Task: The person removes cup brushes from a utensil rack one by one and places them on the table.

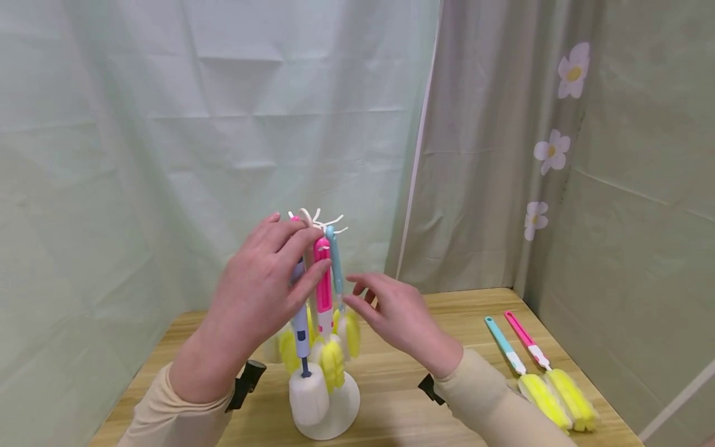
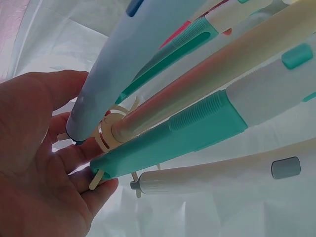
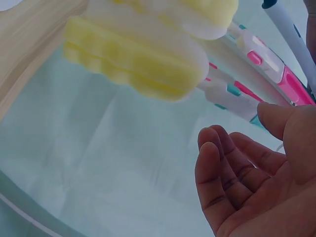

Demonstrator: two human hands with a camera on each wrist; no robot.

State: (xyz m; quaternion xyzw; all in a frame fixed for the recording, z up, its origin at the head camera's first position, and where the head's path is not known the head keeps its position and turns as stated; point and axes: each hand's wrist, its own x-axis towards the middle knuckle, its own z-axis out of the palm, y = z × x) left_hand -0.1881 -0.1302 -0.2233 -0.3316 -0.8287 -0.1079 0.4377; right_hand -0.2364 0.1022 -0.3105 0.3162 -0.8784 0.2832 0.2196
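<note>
A white rack [image 1: 347,410] stands on the table, with several bottle brushes hanging from hooks at its top. My left hand [image 1: 246,292] reaches over the top, fingers bent around the hooks and upper handles. Near its thumb hang a pink brush handle [image 1: 323,285] and a lavender brush handle [image 1: 301,340]; the latter ends in a white sponge [image 1: 309,397]. In the left wrist view, a teal brush handle [image 2: 173,143] overlaps the fingers. My right hand [image 1: 399,316], fingers loosely bent and holding nothing, is beside the light-blue brush handle [image 1: 336,264]. Yellow-and-white sponge heads [image 3: 138,64] hang above it.
Two more brushes lie at the table's right side, one with a blue handle [image 1: 499,338] and one with a pink handle [image 1: 524,332]. The wooden table [image 1: 413,403] meets hanging curtains [image 1: 251,124] at the back and right.
</note>
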